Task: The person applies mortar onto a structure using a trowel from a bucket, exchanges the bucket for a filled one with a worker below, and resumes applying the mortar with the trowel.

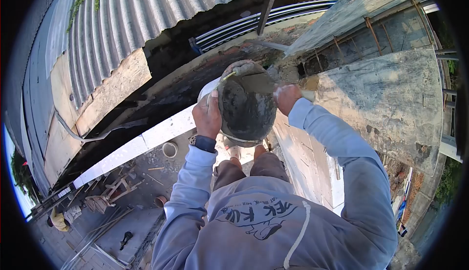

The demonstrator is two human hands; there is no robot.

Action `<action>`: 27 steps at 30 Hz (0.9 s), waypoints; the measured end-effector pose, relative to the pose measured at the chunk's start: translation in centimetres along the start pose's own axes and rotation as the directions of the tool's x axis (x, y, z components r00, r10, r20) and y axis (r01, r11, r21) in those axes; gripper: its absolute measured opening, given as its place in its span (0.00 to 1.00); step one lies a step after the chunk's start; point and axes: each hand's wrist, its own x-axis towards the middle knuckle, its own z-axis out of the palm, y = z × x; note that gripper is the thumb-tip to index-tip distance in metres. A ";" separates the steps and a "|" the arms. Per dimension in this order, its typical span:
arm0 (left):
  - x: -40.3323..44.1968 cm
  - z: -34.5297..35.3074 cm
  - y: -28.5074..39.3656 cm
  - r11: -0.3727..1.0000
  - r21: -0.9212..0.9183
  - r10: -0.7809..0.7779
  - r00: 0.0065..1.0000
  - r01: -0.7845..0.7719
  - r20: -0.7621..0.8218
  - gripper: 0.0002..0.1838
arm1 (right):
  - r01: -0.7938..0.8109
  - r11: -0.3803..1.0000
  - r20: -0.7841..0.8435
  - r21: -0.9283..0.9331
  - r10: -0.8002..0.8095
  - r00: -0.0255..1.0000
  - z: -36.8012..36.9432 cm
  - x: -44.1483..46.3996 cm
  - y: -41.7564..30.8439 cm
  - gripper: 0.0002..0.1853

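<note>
A round bucket coated with grey cement is tilted in front of me, its opening toward me. My left hand grips its left rim, thumb up along the side. Wet grey mortar covers the inside. At the right rim my right hand is closed in a fist round what looks like a trowel; a pale handle end sticks out beyond the fist. The blade is hard to tell apart from the mortar.
Rough concrete-stained formwork boards with rusty rebar stand right. Corrugated roofing sheets hang at upper left. Far below lie a pale pail, scrap timber and a bent-over person. A white ledge runs beneath the roof.
</note>
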 end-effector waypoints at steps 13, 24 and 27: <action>-1.7 0.6 -0.9 0.996 -0.089 0.007 1.000 -0.008 -0.011 0.22 | 0.074 0.954 0.204 0.290 -0.137 0.969 4.5 -0.7 -4.3 0.12; -2.0 0.0 -1.2 0.990 -0.121 -0.070 0.996 0.076 0.057 0.22 | 0.167 0.887 0.056 0.430 -0.211 0.976 4.2 -3.0 -5.5 0.11; -2.1 -0.2 -0.5 0.989 -0.130 -0.058 0.996 0.065 0.061 0.22 | 0.204 0.886 -0.043 0.416 -0.205 0.978 4.3 -4.1 -4.9 0.15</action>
